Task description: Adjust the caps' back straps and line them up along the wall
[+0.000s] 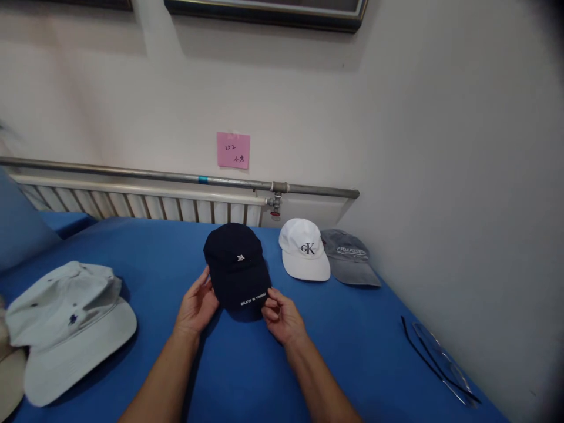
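Pale wall (418,117) is rising behind a blue surface (352,352), w/ a white radiator (132,188), a metal pipe (132,172) & a pink note (233,150) showing in the bkgd, plus a dark frame (286,21) up top. Mid-surface, I'm holding a dark cap (235,273) w/ both hands, brim facing me, white lettering showing on crown & brim. My R hand (282,317) is pinching the brim's R corner b/w thumb & fingers. My L hand (198,302) is cupping the cap's L side, fingers partly hidden, so can't tell how tightly they're closing. Also can't tell if the cap is touching the surface. A white cap (302,235) is sitting just R of it, partly covering a grey cap (350,270). Glasses (436,369) are lying near the R edge. Over L, a light cap (73,335) is resting well apart from my hand, w/ a beige cap (9,379) next to it, cut off by the view's edge.
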A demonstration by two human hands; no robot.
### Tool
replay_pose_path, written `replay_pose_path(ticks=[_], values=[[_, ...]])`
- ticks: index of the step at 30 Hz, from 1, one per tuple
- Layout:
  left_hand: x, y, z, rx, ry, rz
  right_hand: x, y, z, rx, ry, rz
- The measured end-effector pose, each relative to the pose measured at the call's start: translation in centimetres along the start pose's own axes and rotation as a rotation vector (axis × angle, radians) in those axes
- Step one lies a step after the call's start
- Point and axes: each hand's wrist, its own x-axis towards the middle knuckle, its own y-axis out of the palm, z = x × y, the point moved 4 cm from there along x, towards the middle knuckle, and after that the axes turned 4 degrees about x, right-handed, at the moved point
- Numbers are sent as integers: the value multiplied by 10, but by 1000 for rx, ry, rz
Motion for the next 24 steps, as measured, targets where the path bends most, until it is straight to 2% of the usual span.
replay_pose_path(ticks=[6,11,16,19,24], values=[[2,1,22,117,-50,-17,29,10,8,-18,-116,56],[7,1,28,196,-57,-71,78,28,19,-44,-217,67],[11,5,29,279,-82,-64,120,37,21,-93,-218,2],[13,6,31,309,-90,-60,128,31,19,-113,-209,-33],[12,4,34,347,-78,-65,117,17,20,-128,-218,-68]])
